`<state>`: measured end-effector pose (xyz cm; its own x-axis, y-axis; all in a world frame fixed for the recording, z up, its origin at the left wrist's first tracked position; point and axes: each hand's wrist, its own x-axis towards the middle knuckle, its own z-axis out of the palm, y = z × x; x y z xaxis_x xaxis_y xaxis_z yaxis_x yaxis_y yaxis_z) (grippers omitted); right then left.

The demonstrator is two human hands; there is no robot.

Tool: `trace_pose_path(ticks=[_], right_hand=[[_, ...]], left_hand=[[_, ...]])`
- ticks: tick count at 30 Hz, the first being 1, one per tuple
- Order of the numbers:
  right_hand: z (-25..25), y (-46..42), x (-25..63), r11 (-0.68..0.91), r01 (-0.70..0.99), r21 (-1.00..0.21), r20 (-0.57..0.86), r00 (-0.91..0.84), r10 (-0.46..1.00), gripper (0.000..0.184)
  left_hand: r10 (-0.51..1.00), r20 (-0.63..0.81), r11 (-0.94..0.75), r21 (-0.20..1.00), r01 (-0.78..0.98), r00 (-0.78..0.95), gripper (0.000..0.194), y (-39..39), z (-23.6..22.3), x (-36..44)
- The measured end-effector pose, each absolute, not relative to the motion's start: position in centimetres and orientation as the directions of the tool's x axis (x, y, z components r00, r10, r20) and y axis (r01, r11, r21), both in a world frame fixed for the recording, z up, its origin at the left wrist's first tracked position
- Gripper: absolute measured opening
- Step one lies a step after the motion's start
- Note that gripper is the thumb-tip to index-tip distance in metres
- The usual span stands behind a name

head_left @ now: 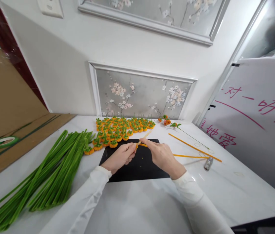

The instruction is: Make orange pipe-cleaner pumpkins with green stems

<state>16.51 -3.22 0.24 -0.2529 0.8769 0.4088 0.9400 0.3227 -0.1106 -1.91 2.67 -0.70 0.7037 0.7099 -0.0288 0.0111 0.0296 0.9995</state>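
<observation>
Above a black mat (137, 167), my left hand (123, 155) is closed on a thin pale stick (147, 134) that slants up to the right. A small bit of orange fuzz shows at its fingertips. My right hand (160, 154) is closed by the stick, its index finger against it, on an orange pipe cleaner (188, 156) that runs beneath the palm and out to the right. The fingertips partly hide how stick and pipe cleaner meet. Behind the hands stand many small orange pumpkin shapes (113, 144) with green tops.
Green pipe cleaners (54, 172) lie piled at the left. Another orange pipe cleaner (193, 147), a metal lighter-like object (208, 163) and an orange flower (167, 122) on a stem lie to the right. Green tape (4, 142) rests on cardboard. A wall stands behind.
</observation>
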Motion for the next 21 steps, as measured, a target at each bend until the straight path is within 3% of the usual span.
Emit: trace_pose_path(ticks=[2, 4, 7, 10, 13, 15, 18, 21], right_hand=[[0.2, -3.1, 16.5, 0.305, 0.946, -0.107, 0.388, -0.243, 0.889, 0.062], [0.1, -3.1, 16.5, 0.293, 0.951, -0.103, 0.371, -0.236, 0.898, 0.061], [0.2, -3.2, 16.4, 0.28, 0.956, -0.085, 0.358, -0.233, 0.904, 0.061], [0.2, -3.2, 16.3, 0.268, 0.961, -0.071, 0.353, -0.227, 0.908, 0.061], [0.1, -3.2, 16.4, 0.276, 0.958, -0.082, 0.371, -0.227, 0.9, 0.061], [0.0, -3.2, 16.3, 0.295, 0.951, -0.092, 0.38, -0.24, 0.893, 0.06], [-0.3, -3.1, 16.2, 0.337, 0.934, -0.121, 0.396, -0.266, 0.879, 0.054], [-0.7, -2.9, 16.2, 0.391, 0.893, -0.222, 0.49, -0.244, 0.837, 0.044]], left_hand=[[0.795, 0.088, -0.214, 0.966, 0.142, 0.6, 0.037, 2.6, -0.9, -1.6], [0.82, 0.243, -0.434, 0.854, 0.287, 0.519, 0.037, 2.7, -1.1, -1.3], [0.8, 0.334, -0.553, 0.732, 0.397, 0.498, 0.038, 2.7, -1.2, -1.3], [0.783, 0.241, -0.476, 0.825, 0.303, 0.574, 0.038, 2.7, -1.0, -1.5], [0.765, 0.103, -0.237, 0.963, 0.128, 0.636, 0.045, 2.6, -0.5, -1.6], [0.763, 0.035, -0.097, 0.993, 0.06, 0.645, 0.048, 2.5, -0.3, -1.7], [0.758, 0.034, -0.082, 0.996, 0.044, 0.652, 0.045, 2.4, -0.1, -1.9], [0.771, 0.118, -0.129, 0.991, -0.028, 0.626, 0.043, 2.4, 0.2, -2.1]])
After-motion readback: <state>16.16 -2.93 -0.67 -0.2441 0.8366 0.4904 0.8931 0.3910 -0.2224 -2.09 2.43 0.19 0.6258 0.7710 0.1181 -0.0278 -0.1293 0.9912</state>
